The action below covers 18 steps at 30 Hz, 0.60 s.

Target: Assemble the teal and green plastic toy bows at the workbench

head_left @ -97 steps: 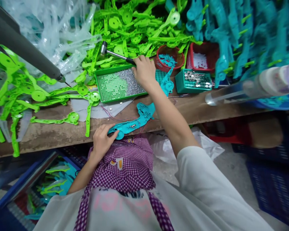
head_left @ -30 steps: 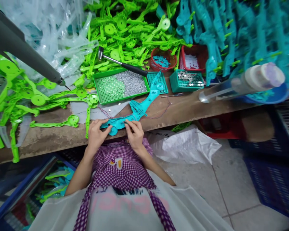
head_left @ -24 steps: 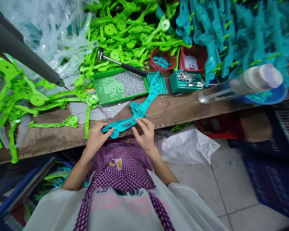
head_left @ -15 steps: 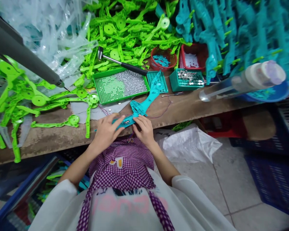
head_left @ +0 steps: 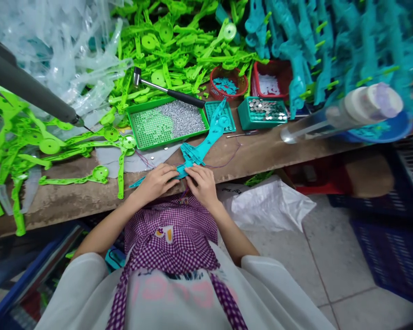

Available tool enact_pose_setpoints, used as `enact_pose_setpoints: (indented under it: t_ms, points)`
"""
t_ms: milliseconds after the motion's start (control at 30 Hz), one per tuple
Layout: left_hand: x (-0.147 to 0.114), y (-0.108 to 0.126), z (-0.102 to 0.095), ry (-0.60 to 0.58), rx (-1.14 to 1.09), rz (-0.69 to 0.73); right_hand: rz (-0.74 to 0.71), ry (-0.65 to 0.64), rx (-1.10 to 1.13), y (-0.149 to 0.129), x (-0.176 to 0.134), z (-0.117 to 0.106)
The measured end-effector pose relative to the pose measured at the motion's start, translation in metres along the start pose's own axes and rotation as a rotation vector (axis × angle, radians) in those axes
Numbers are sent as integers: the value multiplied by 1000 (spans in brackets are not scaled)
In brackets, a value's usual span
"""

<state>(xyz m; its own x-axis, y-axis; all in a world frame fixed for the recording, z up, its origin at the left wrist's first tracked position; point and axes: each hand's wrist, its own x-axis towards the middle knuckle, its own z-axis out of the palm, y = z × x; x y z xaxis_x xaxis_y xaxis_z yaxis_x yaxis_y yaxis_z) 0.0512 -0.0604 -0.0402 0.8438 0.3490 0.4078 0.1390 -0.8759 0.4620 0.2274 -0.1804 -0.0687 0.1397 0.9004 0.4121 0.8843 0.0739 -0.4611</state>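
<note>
A long turquoise plastic part (head_left: 206, 143) lies slantwise at the table's front edge, its narrow tip showing to the left of my left hand. My left hand (head_left: 158, 181) grips its near section, fingers bent and drawn together. Close beside it, my right hand (head_left: 203, 184) holds the same section with thumb and fingertips. Between the hands only a little of the part shows, and my fingers hide the rest. Thin purplish wires (head_left: 223, 162) run out from the part across the tabletop. Below my hands, a small bundle of wires hangs against the checked apron.
A green tray (head_left: 170, 137) of small metal screws stands behind, with a hammer (head_left: 172, 93) across its back corner. Nearby are a teal box (head_left: 262, 120) of metal discs, red baskets and a bottle (head_left: 344, 114). A screwdriver (head_left: 60, 105) hangs at left; green parts are heaped behind.
My left hand has shifted right along the turquoise part and its fingers have drawn together. The metallic piece seen in the part before is now covered. The view has shifted slightly.
</note>
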Motion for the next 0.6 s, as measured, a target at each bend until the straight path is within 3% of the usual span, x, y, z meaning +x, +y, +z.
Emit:
enact_pose_setpoints:
  t_ms: [233,400,500,600]
  points:
    - [8,-6,-9,-116,-96,-206,-131,-162,-27,19,13,-4]
    - [4,5,-19,-208,15,-219,-218,-238,52,16,32,-22]
    - [-11,12,-18,-210,148,-221,-144,-177,150,16,49,-39]
    - [-24,12,-16,-140,204,-232,65,7,157,41,67,-53]
